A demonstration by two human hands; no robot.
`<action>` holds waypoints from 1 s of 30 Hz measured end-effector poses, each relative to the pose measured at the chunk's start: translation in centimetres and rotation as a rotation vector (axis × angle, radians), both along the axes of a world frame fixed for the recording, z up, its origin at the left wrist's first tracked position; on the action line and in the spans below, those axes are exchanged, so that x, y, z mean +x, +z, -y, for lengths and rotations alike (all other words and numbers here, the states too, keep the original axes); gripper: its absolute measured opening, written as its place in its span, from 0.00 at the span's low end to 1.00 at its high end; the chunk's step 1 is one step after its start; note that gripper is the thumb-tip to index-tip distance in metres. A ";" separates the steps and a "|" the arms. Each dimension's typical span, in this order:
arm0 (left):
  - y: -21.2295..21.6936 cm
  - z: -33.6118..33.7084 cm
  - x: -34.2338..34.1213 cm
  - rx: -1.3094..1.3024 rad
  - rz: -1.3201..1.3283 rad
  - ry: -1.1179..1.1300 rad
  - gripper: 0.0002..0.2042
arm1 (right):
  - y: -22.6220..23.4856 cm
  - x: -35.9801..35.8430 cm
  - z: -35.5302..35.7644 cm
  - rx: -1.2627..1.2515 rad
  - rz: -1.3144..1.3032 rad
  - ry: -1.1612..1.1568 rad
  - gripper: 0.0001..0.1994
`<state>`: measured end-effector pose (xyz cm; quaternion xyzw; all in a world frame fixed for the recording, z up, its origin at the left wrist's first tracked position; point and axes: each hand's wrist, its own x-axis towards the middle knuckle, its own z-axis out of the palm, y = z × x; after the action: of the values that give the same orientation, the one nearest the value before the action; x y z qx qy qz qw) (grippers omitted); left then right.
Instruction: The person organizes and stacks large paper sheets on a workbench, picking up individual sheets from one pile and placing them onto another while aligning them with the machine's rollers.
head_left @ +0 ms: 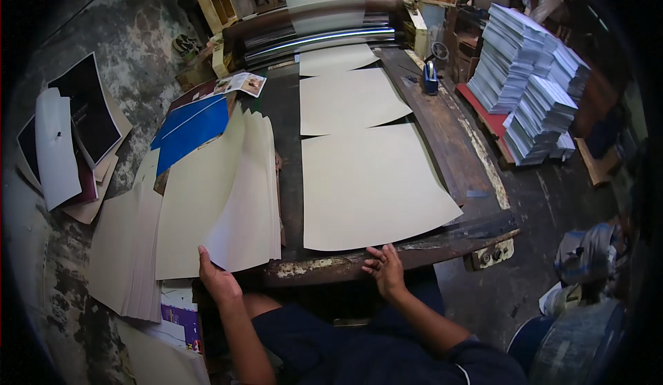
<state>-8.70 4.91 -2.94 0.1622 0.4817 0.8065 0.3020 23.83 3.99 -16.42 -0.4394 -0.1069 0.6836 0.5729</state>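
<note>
Cream paper is spread all around the two hands. A stack of cream sheets (200, 212) is touched at its bottom edge by the left hand (219, 281). One finger is pointed up over the paper there, and the rest are hidden. It cannot be told how far these fingers are opened, or if a sheet is pinched by them. From them, the stack is seen straight ahead and a bit to the right, with its long side pointed away and tipped a little to the right. Its top paper is bent up in a curve. The left hand is much nearer to this stack than the right hand (385, 271).

The right fingers are loosely curled and spread a little apart, and nothing is seen to be held by them. Just ahead of their tips, the bottom edge of the near cream sheet (373, 188) is found. Whether it is touched cannot be told. Its long side is hard to pick out, as the view is bent. Past it, farther from the right fingers, a middle cream sheet (342, 102) is laid, all in one line toward the shiny metal roller (321, 38).

Beyond the stack, well ahead of the left fingers, a blue sheet (193, 126) is seen. Far ahead and to the right of the right fingers, white paper piles (511, 60) are stood up tall.
</note>
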 end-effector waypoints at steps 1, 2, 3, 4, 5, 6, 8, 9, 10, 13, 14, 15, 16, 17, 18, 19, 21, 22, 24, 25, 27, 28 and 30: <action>0.2 0.2 0.1 0.003 -0.044 0.004 0.23 | 0.7 -0.6 0.2 -0.019 0.016 -0.031 0.31; 0.0 0.4 0.3 -0.059 -0.191 -0.009 0.23 | 0.9 -1.2 0.0 0.038 0.046 0.054 0.33; -0.4 0.7 0.7 -0.120 -0.339 -0.022 0.22 | 1.2 -1.9 -0.5 0.094 0.075 0.140 0.34; -1.2 1.2 0.9 -0.182 -0.486 -0.035 0.22 | 1.6 -2.6 -1.1 0.149 0.107 0.225 0.36; -3.0 1.5 -0.1 -0.273 -0.692 -0.080 0.21 | 1.0 -3.5 -3.3 0.398 0.388 0.371 0.36; -3.2 1.5 0.5 -0.322 -0.880 -0.101 0.20 | 0.2 -3.9 -6.3 0.638 0.682 0.503 0.36; -2.9 1.8 1.9 -0.423 -1.265 -0.128 0.20 | 2.0 -5.6 -11.1 0.896 1.110 0.560 0.36; -2.5 1.7 2.5 -0.434 -1.272 -0.138 0.18 | 1.9 -6.5 -13.9 0.902 1.300 0.620 0.37; -2.6 1.6 2.7 -0.424 -1.298 -0.125 0.18 | 1.1 -6.9 -16.8 0.902 1.488 0.679 0.38; -3.0 1.7 2.2 -0.404 -1.360 -0.084 0.16 | -0.4 -5.7 -25.5 1.174 1.908 0.794 0.38; -3.1 1.8 1.7 -0.404 -1.371 -0.075 0.15 | -0.7 -4.7 -27.7 1.159 1.958 0.837 0.37; -3.3 1.7 1.9 -0.397 -1.376 -0.082 0.15 | -1.1 -2.4 -30.5 0.891 1.996 0.899 0.36; -3.4 2.1 1.5 -0.409 -1.385 -0.081 0.15 | -0.8 -1.4 -32.3 0.654 2.086 0.786 0.35; -3.4 2.0 1.7 -0.435 -1.390 -0.103 0.14 | 0.0 -0.1 -34.7 0.305 2.102 0.691 0.36; -3.5 1.9 1.7 -0.418 -1.410 -0.110 0.14 | 0.1 1.3 -35.7 0.220 2.133 0.554 0.36; -3.2 1.9 2.2 -0.418 -1.444 -0.069 0.14 | -0.5 2.3 -36.3 0.507 2.161 0.567 0.36; -2.0 1.1 3.8 -0.421 -1.481 -0.013 0.14 | 0.5 4.3 -38.3 0.593 2.175 0.574 0.37; -1.4 1.3 4.2 -0.451 -1.492 -0.015 0.14 | 1.0 4.7 -38.5 0.381 2.154 0.599 0.37; -1.0 1.5 4.1 -0.525 -1.459 -0.084 0.14 | 0.9 6.6 -38.4 -0.027 2.080 0.603 0.37; -1.0 1.5 4.4 -0.560 -1.394 -0.120 0.13 | 1.0 7.6 -38.4 -0.063 2.068 0.583 0.37; -0.6 1.4 4.5 -0.582 -1.357 -0.172 0.14 | 0.5 8.2 -37.3 0.027 2.065 0.548 0.37; -0.2 1.4 4.7 -0.563 -1.372 -0.173 0.15 | 0.6 8.1 -36.3 0.169 2.083 0.525 0.37; -0.1 1.7 4.4 -0.550 -1.376 -0.134 0.16 | 1.4 5.1 -33.8 0.385 1.912 0.499 0.36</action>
<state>-4.29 3.23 -3.06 0.5783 0.7355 0.3529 0.0101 28.90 37.75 -14.98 -0.6686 -0.7194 0.1158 0.1484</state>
